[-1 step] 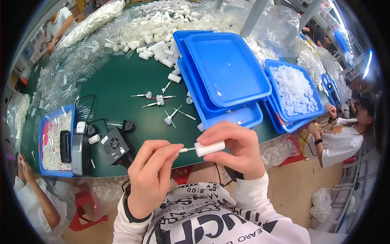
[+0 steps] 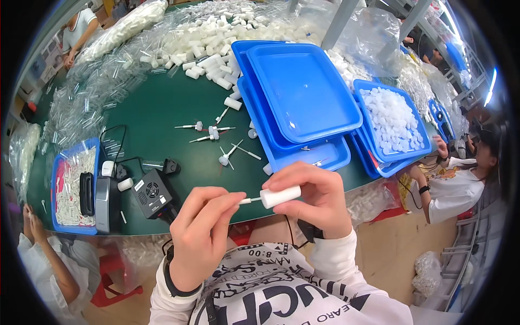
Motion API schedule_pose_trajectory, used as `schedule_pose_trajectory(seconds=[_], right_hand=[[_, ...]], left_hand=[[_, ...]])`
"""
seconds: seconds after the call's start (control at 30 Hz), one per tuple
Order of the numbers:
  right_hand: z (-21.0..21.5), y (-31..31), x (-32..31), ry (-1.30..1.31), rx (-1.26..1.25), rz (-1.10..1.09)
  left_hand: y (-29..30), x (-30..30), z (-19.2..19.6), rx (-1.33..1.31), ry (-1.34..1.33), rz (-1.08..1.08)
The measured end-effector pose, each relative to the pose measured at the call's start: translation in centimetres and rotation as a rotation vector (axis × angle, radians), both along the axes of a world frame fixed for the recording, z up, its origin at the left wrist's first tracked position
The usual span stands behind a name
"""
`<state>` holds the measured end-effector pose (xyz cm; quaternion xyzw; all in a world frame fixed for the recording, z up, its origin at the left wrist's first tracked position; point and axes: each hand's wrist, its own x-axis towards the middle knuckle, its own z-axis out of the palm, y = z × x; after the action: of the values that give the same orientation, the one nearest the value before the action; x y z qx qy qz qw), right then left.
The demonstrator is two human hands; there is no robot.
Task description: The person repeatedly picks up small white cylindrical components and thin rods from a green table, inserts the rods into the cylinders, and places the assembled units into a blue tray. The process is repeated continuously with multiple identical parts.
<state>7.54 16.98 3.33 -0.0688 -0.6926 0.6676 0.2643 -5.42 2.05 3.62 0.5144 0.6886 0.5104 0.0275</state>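
Observation:
Between the fingers and thumb of my right hand [image 2: 314, 197] is a white plastic cylinder [image 2: 279, 196], lying nearly level. My left hand [image 2: 203, 230] pinches a thin white stick [image 2: 248, 201], whose slim pale end meets the cylinder's left face. How deep it reaches inside is hidden. Beyond my hands, on the green table [image 2: 157, 108], lie several small assemblies of translucent caps and thin white sticks [image 2: 225, 159]. Another white cylinder [image 2: 233, 103] with a stick beside it lies near the blue trays.
Stacked blue trays [image 2: 303, 92] stand ahead; a blue tray of translucent caps [image 2: 392, 119] is at right. A black box with a fan grille [image 2: 154, 194] and a tray of white sticks [image 2: 76, 187] sit left. Loose cylinders [image 2: 211, 65] and clear tubes [image 2: 81, 103] cover the back. Co-workers sit at both sides.

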Motion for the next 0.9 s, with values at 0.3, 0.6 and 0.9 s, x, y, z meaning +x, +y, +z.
schedule_pose_trajectory(seconds=[0.3, 0.6, 0.9], right_hand=[[-1.9, -0.9, -0.6, 0.020, -0.050, -0.068], [-1.6, -1.0, -0.5, 0.144, 0.187, -0.138], [0.0, -0.9, 0.0, -0.315, -0.272, 0.001]], left_hand=[[0.3, 0.3, -0.4, 0.020, 0.015, 0.061], [-0.5, -0.2, -1.3, 0.223, -0.418, -0.014], [-0.4, -0.6, -1.6, 0.070, -0.521, -0.023]])
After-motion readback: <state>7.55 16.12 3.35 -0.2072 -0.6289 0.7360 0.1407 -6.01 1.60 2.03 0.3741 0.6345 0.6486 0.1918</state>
